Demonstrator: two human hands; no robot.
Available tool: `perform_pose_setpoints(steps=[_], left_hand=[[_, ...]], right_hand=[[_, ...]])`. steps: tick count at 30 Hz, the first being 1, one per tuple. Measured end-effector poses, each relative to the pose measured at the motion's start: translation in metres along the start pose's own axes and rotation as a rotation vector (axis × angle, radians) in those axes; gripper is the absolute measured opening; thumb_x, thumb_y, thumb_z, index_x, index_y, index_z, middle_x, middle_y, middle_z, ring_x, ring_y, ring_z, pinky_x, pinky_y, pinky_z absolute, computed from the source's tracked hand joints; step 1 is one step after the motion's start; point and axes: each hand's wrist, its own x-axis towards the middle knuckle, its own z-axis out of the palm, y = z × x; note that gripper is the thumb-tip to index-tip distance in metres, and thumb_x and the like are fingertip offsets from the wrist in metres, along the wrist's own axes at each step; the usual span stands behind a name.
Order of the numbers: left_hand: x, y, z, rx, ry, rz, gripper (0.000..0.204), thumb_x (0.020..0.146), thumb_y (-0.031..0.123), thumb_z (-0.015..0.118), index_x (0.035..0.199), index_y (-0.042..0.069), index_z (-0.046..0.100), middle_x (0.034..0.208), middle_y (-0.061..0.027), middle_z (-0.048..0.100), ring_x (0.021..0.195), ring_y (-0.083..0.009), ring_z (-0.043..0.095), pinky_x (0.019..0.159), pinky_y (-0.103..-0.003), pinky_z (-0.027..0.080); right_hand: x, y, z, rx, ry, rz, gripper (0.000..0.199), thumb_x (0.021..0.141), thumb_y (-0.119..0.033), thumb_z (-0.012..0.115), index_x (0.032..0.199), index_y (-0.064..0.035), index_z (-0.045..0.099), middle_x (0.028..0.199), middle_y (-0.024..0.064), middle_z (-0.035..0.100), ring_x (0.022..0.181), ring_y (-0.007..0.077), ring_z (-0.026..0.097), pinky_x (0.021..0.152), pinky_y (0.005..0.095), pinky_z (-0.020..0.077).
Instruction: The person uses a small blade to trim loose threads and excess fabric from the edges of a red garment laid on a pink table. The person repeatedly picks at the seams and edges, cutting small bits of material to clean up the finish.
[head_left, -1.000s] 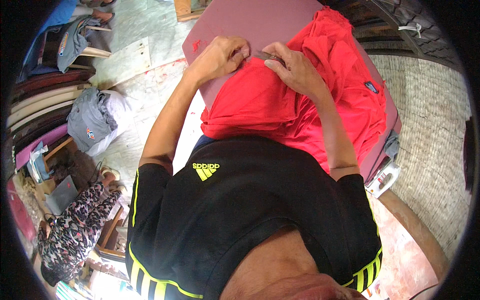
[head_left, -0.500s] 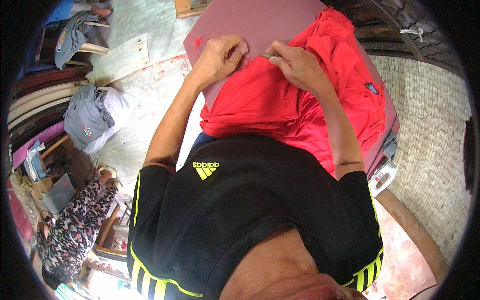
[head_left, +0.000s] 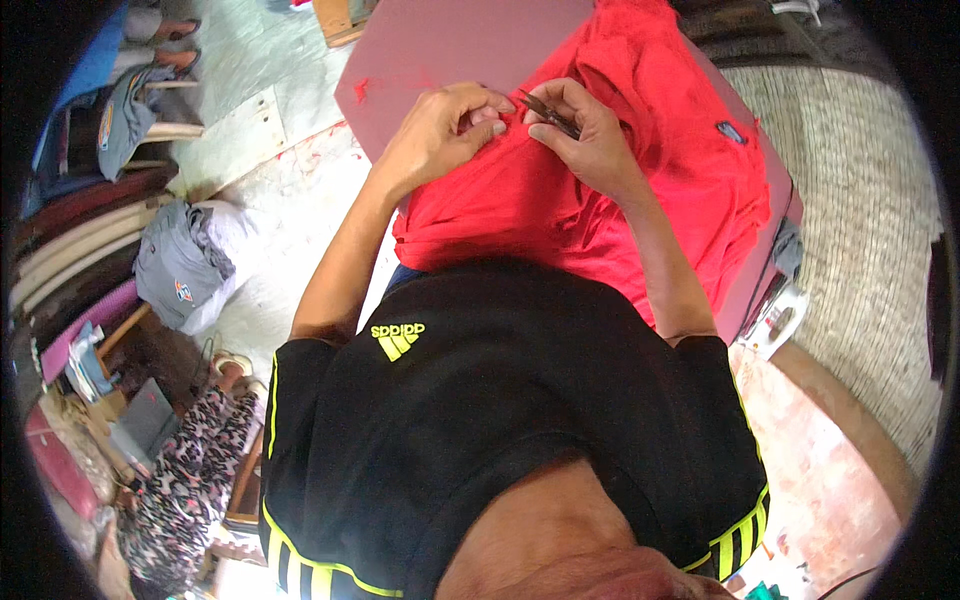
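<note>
A red cloth garment (head_left: 640,200) lies bunched across the pink tabletop and hangs toward my lap. My right hand (head_left: 592,140) is closed around a pair of small dark thread snips (head_left: 553,116), whose tips point up and left above the fabric. Close beside it, my left hand (head_left: 452,130) pinches the garment's left edge between thumb and fingers. The exact bit of cloth in that pinch is mostly hidden by the fingers. A small dark label (head_left: 731,132) shows on the garment's right part.
Red lint (head_left: 361,91) lies on the pink table (head_left: 440,50). A white iron-like appliance (head_left: 775,318) stands by the table's right edge. Grey garments (head_left: 185,260) are piled at left near stacked boards. Another person in patterned clothes (head_left: 180,480) is at lower left.
My right hand has turned, so the snips now show more fully and angle upward. My left hand has shifted slightly right, closer to it. The whole view has moved a little.
</note>
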Motion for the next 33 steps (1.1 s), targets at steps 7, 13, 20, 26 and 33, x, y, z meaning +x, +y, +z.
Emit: perform_pose_setpoints(steps=[7, 13, 20, 26, 33], left_hand=[[-0.016, 0.006, 0.041, 0.063, 0.023, -0.002, 0.022, 0.086, 0.010, 0.073, 0.105, 0.001, 0.070, 0.081, -0.0122, 0.068, 0.067, -0.0187, 0.059, 0.064, -0.032, 0.049], [-0.022, 0.004, 0.062, 0.062, 0.013, -0.043, 0.008, 0.090, 0.007, 0.065, 0.095, 0.000, 0.066, 0.073, -0.0124, 0.063, 0.061, -0.0164, 0.056, 0.057, -0.032, 0.046], [-0.026, 0.007, 0.069, 0.092, 0.058, 0.038, 0.006, 0.092, 0.007, 0.062, 0.094, 0.001, 0.062, 0.071, -0.0134, 0.061, 0.056, -0.0169, 0.055, 0.054, -0.033, 0.044], [-0.031, 0.006, 0.078, 0.134, 0.149, 0.126, 0.007, 0.092, 0.007, 0.062, 0.096, 0.001, 0.062, 0.073, -0.0132, 0.060, 0.059, -0.0172, 0.055, 0.055, -0.033, 0.044], [-0.037, -0.003, 0.075, -0.070, 0.232, -0.125, 0.005, 0.093, 0.005, 0.061, 0.094, 0.001, 0.063, 0.074, -0.0105, 0.063, 0.065, -0.0152, 0.059, 0.061, -0.031, 0.047]], right_hand=[[-0.037, 0.007, -0.001, -0.064, 0.113, -0.002, 0.027, 0.091, 0.000, 0.066, 0.115, -0.0045, 0.055, 0.098, 0.0009, 0.066, 0.093, 0.0075, 0.062, 0.087, 0.0263, 0.0499], [-0.061, 0.006, -0.001, -0.310, 0.159, -0.079, 0.028, 0.092, -0.017, 0.068, 0.115, -0.0078, 0.056, 0.093, 0.0136, 0.069, 0.087, 0.0305, 0.070, 0.074, 0.0424, 0.0539], [-0.069, -0.002, -0.002, -0.688, 0.081, -0.067, 0.017, 0.095, -0.021, 0.058, 0.108, -0.0107, 0.053, 0.086, 0.0153, 0.068, 0.084, 0.0376, 0.068, 0.068, 0.0500, 0.0518], [-0.070, 0.002, 0.003, -0.825, 0.075, -0.120, 0.014, 0.096, -0.020, 0.054, 0.105, -0.0100, 0.053, 0.088, 0.0136, 0.068, 0.083, 0.0378, 0.068, 0.067, 0.0511, 0.0522], [-0.067, 0.006, -0.014, -0.552, -0.034, -0.113, 0.019, 0.095, -0.014, 0.060, 0.113, -0.0064, 0.056, 0.092, 0.0137, 0.066, 0.085, 0.0335, 0.066, 0.073, 0.0423, 0.0507]])
